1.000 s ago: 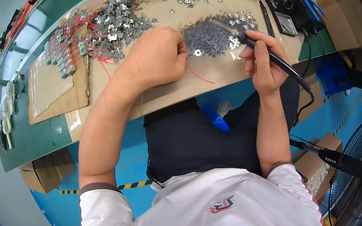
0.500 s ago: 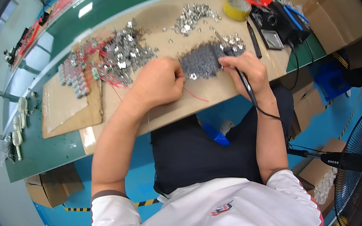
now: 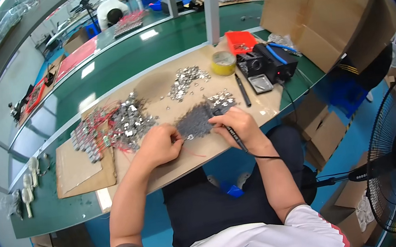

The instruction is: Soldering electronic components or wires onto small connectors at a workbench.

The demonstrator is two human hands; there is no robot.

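Observation:
My left hand (image 3: 161,146) is closed in a pinch at the left edge of a dark grey heap of small parts (image 3: 193,124). A thin red wire (image 3: 195,154) runs out from under its fingers toward the right. Close to those fingertips lies a small shiny metal piece (image 3: 190,137). My right hand (image 3: 239,125) grips a black soldering iron (image 3: 236,138) like a pen, its front end over the heap's right side; the tip is hard to make out. To the left of my left hand are piled silvery metal parts (image 3: 132,119) and red-wired pieces (image 3: 97,134).
Past the heap lie loose metal parts (image 3: 187,81), a yellow tape roll (image 3: 223,63), a black pen-like tool (image 3: 242,90), a soldering station (image 3: 275,63) and a red bin (image 3: 241,42). A cardboard sheet (image 3: 85,180) lies left; a fan (image 3: 394,152) stands right. People sit beyond the bench.
The view has tilted up, bringing the far benches and other people into sight. Both hands keep their grips; the iron's front end has come nearer to my left hand.

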